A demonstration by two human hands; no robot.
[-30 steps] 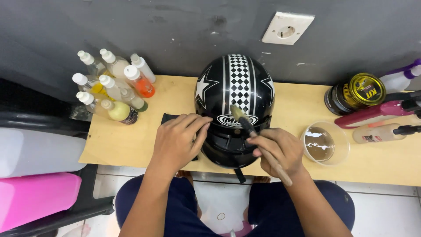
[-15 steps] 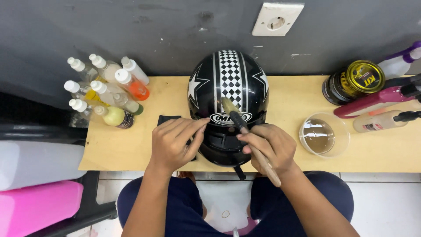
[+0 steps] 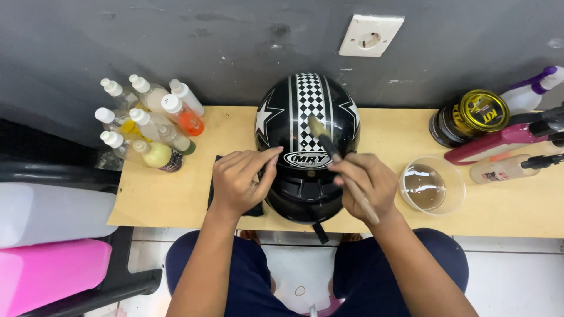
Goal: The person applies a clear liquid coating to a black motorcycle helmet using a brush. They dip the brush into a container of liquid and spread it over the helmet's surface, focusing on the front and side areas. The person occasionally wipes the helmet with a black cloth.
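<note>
A black helmet (image 3: 305, 117) with white stars and a checkered centre stripe sits on the wooden table (image 3: 399, 132) in front of me. My left hand (image 3: 241, 179) rests against the helmet's left front side, fingers spread on it, partly over a dark cloth (image 3: 214, 188) lying on the table. My right hand (image 3: 364, 182) grips a wooden-handled brush (image 3: 329, 144). Its pale bristle tip touches the checkered stripe on top of the helmet. The handle end sticks out past my wrist.
Several small squeeze bottles (image 3: 150, 120) with white caps stand at the back left. A clear plastic bowl (image 3: 432, 186) sits right of the helmet, with a round tin (image 3: 470, 117) and spray bottles (image 3: 517, 138) beyond. A wall socket (image 3: 370, 35) is above. Pink and white containers (image 3: 47, 246) sit lower left.
The brush tip has shifted slightly up and over the top stripe of the helmet. Both hands stay on the helmet; the view has drifted a little.
</note>
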